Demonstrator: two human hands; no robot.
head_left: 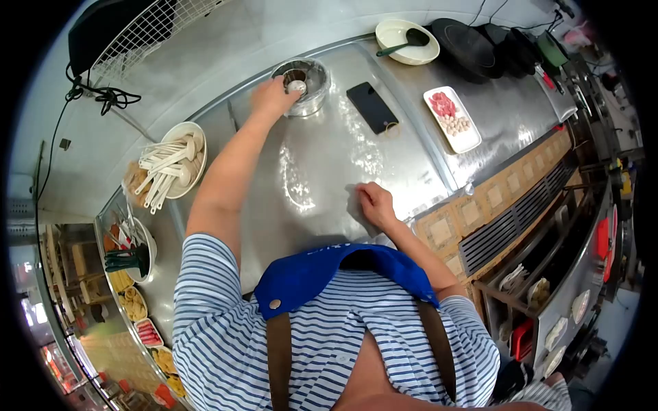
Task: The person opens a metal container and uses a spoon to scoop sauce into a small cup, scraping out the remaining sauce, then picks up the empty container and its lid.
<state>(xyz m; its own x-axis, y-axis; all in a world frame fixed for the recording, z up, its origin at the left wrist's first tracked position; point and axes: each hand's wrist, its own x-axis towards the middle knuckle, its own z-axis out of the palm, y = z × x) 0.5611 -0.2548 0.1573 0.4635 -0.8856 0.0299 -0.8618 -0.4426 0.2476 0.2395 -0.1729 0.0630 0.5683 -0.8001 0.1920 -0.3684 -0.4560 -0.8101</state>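
Striped shirt [329,318] | left hand [273,101] part-closed over pot [312,104] rim | right hand [377,204] curled near counter edge [432,203] | holds unclear

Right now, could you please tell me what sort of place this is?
It looks like a kitchen, probably a commercial one: a long metal worktop, a dark ladle in a cream bowl, and pinkish meat on a white tray.

Bright; glare on counter [329,154]; edges warped
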